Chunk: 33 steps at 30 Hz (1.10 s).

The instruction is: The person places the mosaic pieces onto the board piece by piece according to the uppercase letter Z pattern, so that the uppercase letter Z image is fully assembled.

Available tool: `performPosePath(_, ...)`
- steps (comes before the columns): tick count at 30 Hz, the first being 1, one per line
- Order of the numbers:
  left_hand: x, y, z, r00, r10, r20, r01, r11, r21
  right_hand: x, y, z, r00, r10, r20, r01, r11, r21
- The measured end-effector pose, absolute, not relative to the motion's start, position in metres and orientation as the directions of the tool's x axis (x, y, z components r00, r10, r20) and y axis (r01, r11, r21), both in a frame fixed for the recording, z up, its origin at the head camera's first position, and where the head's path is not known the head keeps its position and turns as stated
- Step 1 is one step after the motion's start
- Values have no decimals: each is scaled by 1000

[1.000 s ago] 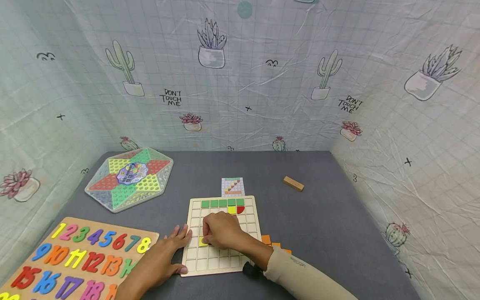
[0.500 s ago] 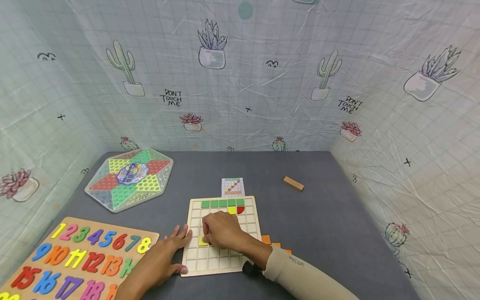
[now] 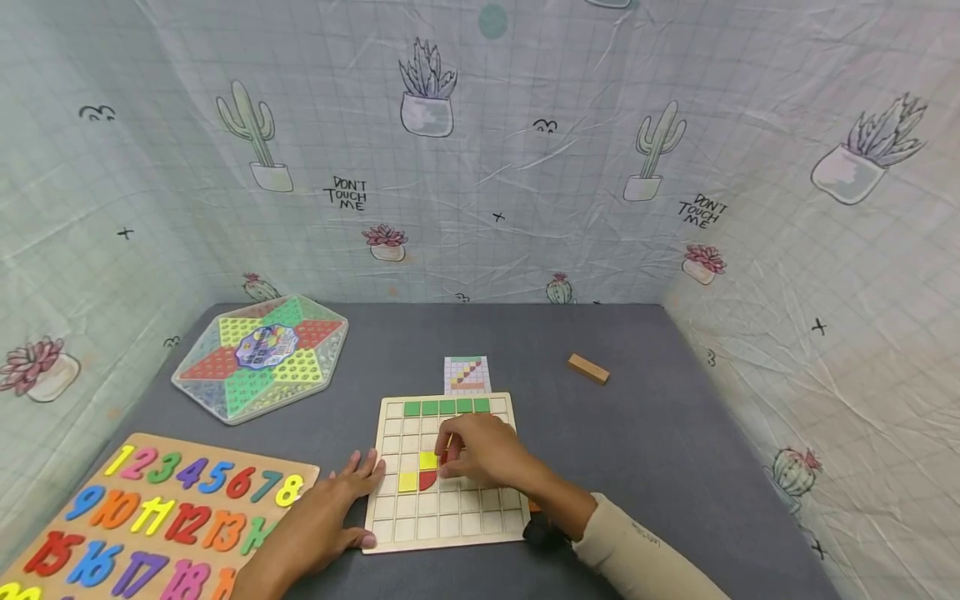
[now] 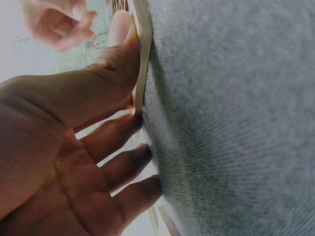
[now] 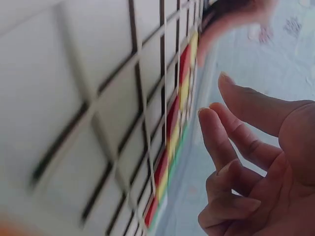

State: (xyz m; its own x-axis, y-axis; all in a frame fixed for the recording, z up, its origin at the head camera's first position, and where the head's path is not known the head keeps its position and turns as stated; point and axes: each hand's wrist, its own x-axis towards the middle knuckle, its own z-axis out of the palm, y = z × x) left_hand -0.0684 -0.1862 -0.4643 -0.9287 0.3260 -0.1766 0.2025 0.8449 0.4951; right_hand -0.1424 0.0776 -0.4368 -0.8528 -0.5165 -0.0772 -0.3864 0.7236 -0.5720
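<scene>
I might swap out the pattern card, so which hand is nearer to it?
Right. The right hand is over the grid board, on the near side of the pattern card; the left hand is farther away, at the board's left edge.

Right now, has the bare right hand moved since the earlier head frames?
Yes. Against the pale square wooden grid board, the bare right hand has shifted rightward and slightly away from the person, uncovering a yellow square tile.

Bottom middle, the pale tan board (image 3: 448,525) has a grid, with green, yellow and red tiles (image 3: 427,461). The table (image 3: 637,458) is dark grey.
</scene>
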Motion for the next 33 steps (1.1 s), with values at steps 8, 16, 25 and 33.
performPosePath(8, -70, -186, -464, -924, 326, -200, 191, 846, 497, -137, 140, -431, -889, -453, -72, -313, 714, -627)
performPosePath(16, -70, -187, -464, -922, 338, -188, 206, 841, 500, -127, 184, -439, -915, -385, -120, -253, 780, -573)
performPosePath(25, -70, -186, -465, -923, 324, -205, 188, 848, 495, -122, 193, -453, -911, -378, -166, -248, 822, -514)
performPosePath(33, -69, -186, -465, -926, 319, -201, 186, 850, 492, -124, 188, -446, -922, -354, -155, -217, 805, -552)
